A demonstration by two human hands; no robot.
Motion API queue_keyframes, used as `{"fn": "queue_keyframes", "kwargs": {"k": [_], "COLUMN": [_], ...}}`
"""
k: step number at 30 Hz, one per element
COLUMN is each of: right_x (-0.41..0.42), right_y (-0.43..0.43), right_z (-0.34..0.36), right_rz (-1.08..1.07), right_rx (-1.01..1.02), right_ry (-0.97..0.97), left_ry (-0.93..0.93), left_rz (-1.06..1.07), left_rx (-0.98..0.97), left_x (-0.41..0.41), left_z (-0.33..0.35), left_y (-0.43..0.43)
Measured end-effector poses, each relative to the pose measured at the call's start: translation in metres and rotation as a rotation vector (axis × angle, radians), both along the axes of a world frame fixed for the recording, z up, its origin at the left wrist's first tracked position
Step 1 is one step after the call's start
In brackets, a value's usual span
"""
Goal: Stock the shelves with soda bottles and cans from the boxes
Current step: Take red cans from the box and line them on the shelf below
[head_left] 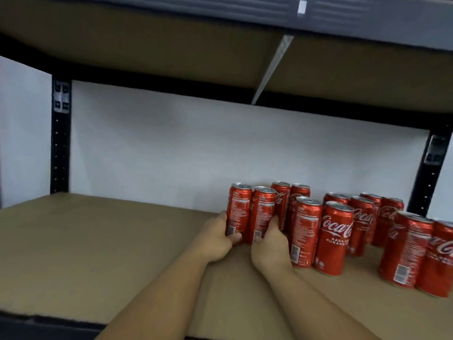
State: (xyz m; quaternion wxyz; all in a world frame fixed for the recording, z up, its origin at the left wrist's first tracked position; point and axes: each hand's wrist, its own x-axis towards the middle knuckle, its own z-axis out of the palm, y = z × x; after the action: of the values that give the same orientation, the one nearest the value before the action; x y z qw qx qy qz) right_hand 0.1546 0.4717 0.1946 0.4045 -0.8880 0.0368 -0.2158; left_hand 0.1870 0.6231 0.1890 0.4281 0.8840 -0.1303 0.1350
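Observation:
Two tall red cola cans stand side by side on the brown shelf board (98, 241). My left hand (215, 239) is wrapped around the lower part of the left can (239, 207). My right hand (272, 246) grips the base of the right can (262, 212). Both cans are upright and touch the board. Several more red cola cans (335, 236) stand in a cluster to the right and behind, reaching toward the shelf's right end.
The upper shelf's underside (171, 45) hangs low overhead with a metal brace (272, 69). Black uprights stand at the back left (60, 143) and back right (429, 173). A white wall closes the back. The board's left half is bare.

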Motion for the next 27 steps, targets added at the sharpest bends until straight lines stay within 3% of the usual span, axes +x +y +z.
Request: {"fn": "queue_keyframes", "kwargs": {"k": [27], "right_x": [0.012], "right_y": [-0.006], "right_z": [-0.005], "right_rz": [0.045], "right_rx": [-0.026], "right_ry": [0.009], "left_ry": [-0.089], "left_rz": [0.051], "left_rx": [-0.018], "left_x": [0.004], "left_z": [-0.002], "left_y": [0.001]}}
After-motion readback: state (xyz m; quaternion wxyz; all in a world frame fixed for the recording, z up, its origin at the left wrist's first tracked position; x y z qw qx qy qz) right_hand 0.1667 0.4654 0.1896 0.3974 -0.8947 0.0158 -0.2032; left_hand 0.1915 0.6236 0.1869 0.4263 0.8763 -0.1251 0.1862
